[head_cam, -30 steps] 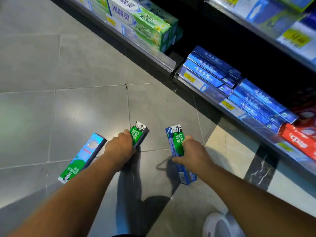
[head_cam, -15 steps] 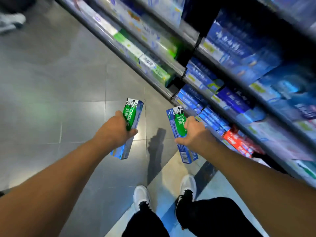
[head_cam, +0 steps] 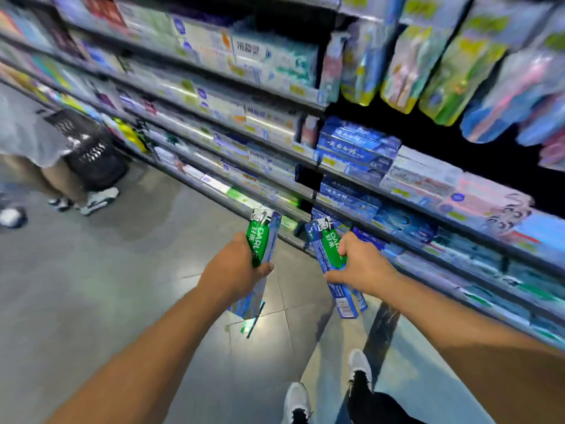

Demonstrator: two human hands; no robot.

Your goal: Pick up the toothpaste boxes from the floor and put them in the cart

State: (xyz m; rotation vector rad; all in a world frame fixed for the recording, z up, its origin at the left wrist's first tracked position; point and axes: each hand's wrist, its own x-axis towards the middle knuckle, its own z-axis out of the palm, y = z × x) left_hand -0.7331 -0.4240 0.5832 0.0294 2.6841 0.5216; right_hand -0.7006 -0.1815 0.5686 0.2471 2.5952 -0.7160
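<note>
Two hands, left (head_cam: 234, 272) and right (head_cam: 362, 266), each grip a toothpaste box (head_cam: 263, 240) (head_cam: 328, 249).

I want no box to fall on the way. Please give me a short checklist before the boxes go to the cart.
1. Left hand grips the left toothpaste box: ok.
2. Right hand grips the right toothpaste box: ok.
3. Both boxes off the floor: ok.
4. Cart in view: not ok, none seen.
5. Way ahead free: not ok, another person stands there with a black basket.
</note>
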